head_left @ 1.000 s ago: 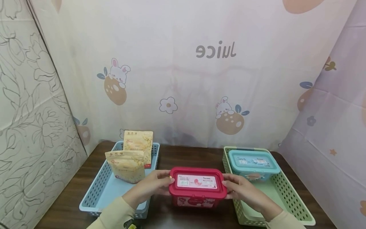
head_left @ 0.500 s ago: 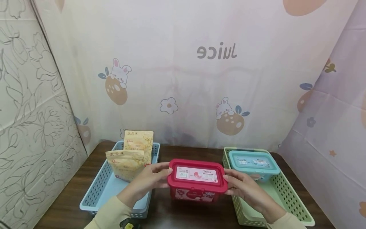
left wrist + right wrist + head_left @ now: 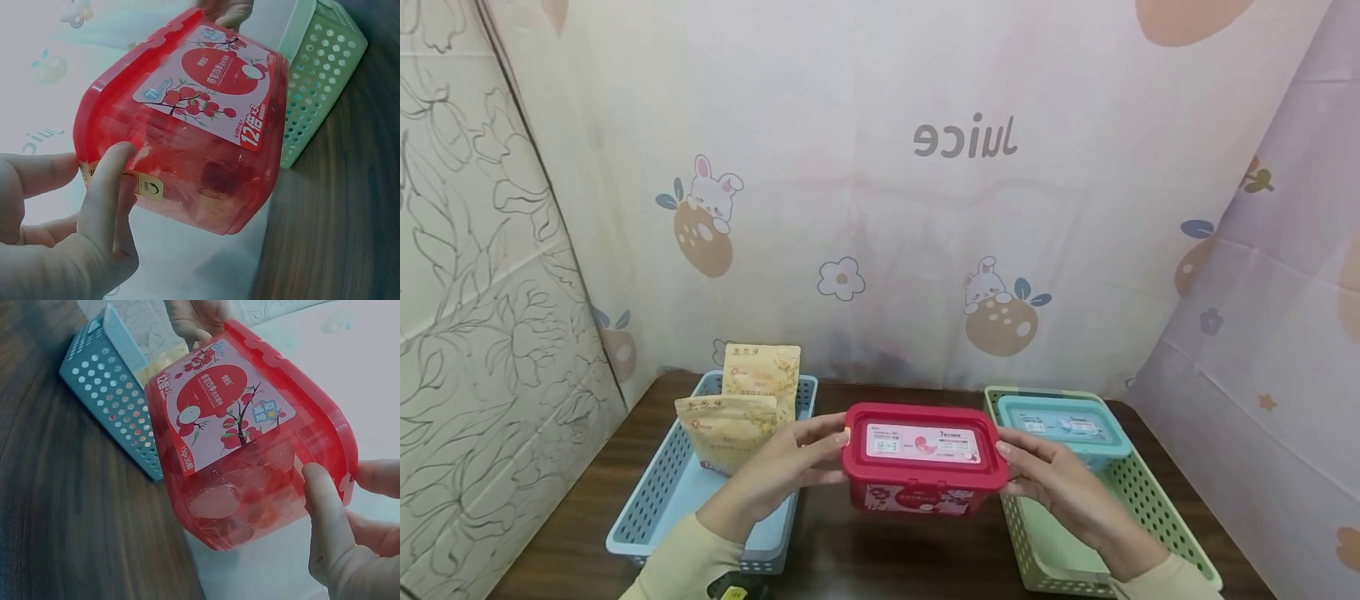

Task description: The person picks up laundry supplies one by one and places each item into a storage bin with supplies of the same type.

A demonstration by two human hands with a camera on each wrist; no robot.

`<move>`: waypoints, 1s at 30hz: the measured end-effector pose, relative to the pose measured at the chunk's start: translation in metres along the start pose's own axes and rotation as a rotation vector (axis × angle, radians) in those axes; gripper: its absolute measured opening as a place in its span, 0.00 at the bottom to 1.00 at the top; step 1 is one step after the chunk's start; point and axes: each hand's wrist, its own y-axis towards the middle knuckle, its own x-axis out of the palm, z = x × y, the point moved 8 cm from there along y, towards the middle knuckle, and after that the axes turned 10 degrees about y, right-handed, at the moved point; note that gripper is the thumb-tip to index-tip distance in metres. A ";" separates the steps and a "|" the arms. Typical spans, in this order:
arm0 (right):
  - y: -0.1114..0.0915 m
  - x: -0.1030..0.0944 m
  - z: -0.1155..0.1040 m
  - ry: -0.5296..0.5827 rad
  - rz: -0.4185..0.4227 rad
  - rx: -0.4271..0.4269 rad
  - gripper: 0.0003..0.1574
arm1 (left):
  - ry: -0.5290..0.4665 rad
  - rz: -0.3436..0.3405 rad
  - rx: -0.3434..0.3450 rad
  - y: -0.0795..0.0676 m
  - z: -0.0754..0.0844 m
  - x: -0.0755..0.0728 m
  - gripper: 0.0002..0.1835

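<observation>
Between both hands hangs a red lidded tub (image 3: 925,454) with a white label on its lid, above the dark table. My left hand (image 3: 782,475) grips its left end, fingers and thumb at the lid's rim. On the opposite end my right hand (image 3: 1060,483) grips it the same way. The left wrist view shows a branch-and-fruit label on the tub's clear red side (image 3: 206,94), and the left thumb pressed by a small yellow sticker (image 3: 147,185). Rounded pods (image 3: 215,501) show through the wall in the right wrist view.
On the left, a light blue basket (image 3: 640,508) holds two yellow pouches (image 3: 730,429) standing upright. A green basket (image 3: 1172,508) on the right contains a turquoise lidded tub (image 3: 1063,425) at its back end. A printed curtain (image 3: 880,208) hangs behind the table (image 3: 865,558).
Both hands have raised the red tub upward off the table, still level between them. The baskets and their contents have stayed where they were.
</observation>
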 end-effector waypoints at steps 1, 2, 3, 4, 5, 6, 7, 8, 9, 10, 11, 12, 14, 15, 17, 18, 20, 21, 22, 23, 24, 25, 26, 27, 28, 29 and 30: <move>0.000 0.000 -0.001 -0.001 -0.002 0.000 0.41 | -0.005 -0.003 0.001 0.000 0.001 0.001 0.34; 0.000 -0.001 -0.001 0.000 -0.001 -0.001 0.41 | -0.009 -0.005 0.000 0.000 0.001 0.001 0.34; -0.001 -0.001 -0.002 0.000 -0.001 0.000 0.41 | -0.012 -0.006 0.000 0.000 0.001 0.002 0.34; -0.001 -0.002 -0.002 0.001 0.001 -0.001 0.41 | -0.017 -0.008 0.000 -0.001 0.002 0.002 0.34; -0.001 -0.003 -0.002 -0.001 -0.004 -0.003 0.42 | -0.022 -0.011 -0.001 -0.001 0.002 0.003 0.34; -0.001 -0.004 -0.002 -0.001 0.000 -0.002 0.42 | -0.028 -0.014 0.000 0.000 0.002 0.004 0.34; -0.001 -0.005 -0.003 -0.004 -0.005 -0.005 0.42 | -0.032 -0.016 -0.001 0.000 0.002 0.005 0.35; -0.002 -0.006 -0.003 -0.004 -0.002 -0.005 0.42 | -0.033 -0.017 -0.002 0.000 0.003 0.006 0.35; -0.002 -0.007 -0.003 -0.004 0.001 -0.003 0.42 | -0.036 -0.022 -0.002 0.001 0.003 0.007 0.35; -0.002 -0.009 -0.004 -0.007 -0.003 -0.008 0.42 | -0.040 -0.026 -0.002 0.001 0.003 0.008 0.34; -0.003 -0.010 -0.004 -0.008 0.002 -0.005 0.42 | -0.044 -0.029 -0.002 0.002 0.004 0.010 0.34; -0.003 -0.012 -0.004 -0.008 0.008 -0.002 0.42 | -0.047 -0.035 0.004 0.004 0.005 0.012 0.34; -0.005 -0.015 -0.004 -0.008 0.020 0.001 0.42 | -0.049 -0.041 0.011 0.006 0.007 0.016 0.34; -0.006 -0.017 -0.005 -0.010 0.021 -0.003 0.42 | -0.051 -0.046 0.017 0.007 0.008 0.018 0.33; -0.008 -0.021 -0.005 -0.017 0.031 -0.004 0.42 | -0.049 -0.055 0.034 0.010 0.012 0.021 0.33; -0.009 -0.023 -0.006 -0.022 0.038 -0.004 0.42 | -0.050 -0.060 0.042 0.012 0.014 0.023 0.32; -0.011 -0.028 -0.007 -0.035 0.050 -0.009 0.41 | -0.049 -0.069 0.049 0.014 0.017 0.026 0.31; -0.012 -0.031 -0.007 -0.041 0.059 -0.009 0.41 | -0.056 -0.077 0.055 0.015 0.018 0.028 0.31; -0.013 -0.034 -0.008 -0.050 0.069 -0.007 0.41 | -0.060 -0.082 0.058 0.016 0.018 0.030 0.31; -0.014 -0.036 -0.009 -0.059 0.077 -0.006 0.41 | -0.065 -0.089 0.061 0.017 0.019 0.032 0.30; -0.015 -0.039 -0.010 -0.067 0.086 -0.007 0.40 | -0.071 -0.093 0.063 0.018 0.019 0.034 0.30; -0.016 -0.042 -0.011 -0.072 0.093 -0.006 0.40 | -0.077 -0.101 0.069 0.019 0.019 0.036 0.30; -0.017 -0.045 -0.012 -0.078 0.100 -0.006 0.40 | -0.080 -0.105 0.072 0.020 0.020 0.039 0.30; -0.017 -0.048 -0.013 -0.084 0.104 -0.004 0.40 | -0.084 -0.108 0.076 0.022 0.020 0.041 0.30; -0.018 -0.051 -0.014 -0.088 0.103 -0.005 0.40 | -0.091 -0.114 0.079 0.023 0.020 0.044 0.30; -0.020 -0.055 -0.014 -0.090 0.102 -0.007 0.39 | -0.100 -0.121 0.082 0.025 0.021 0.047 0.30; -0.021 -0.058 -0.015 -0.091 0.108 -0.009 0.39 | -0.109 -0.124 0.085 0.026 0.021 0.050 0.30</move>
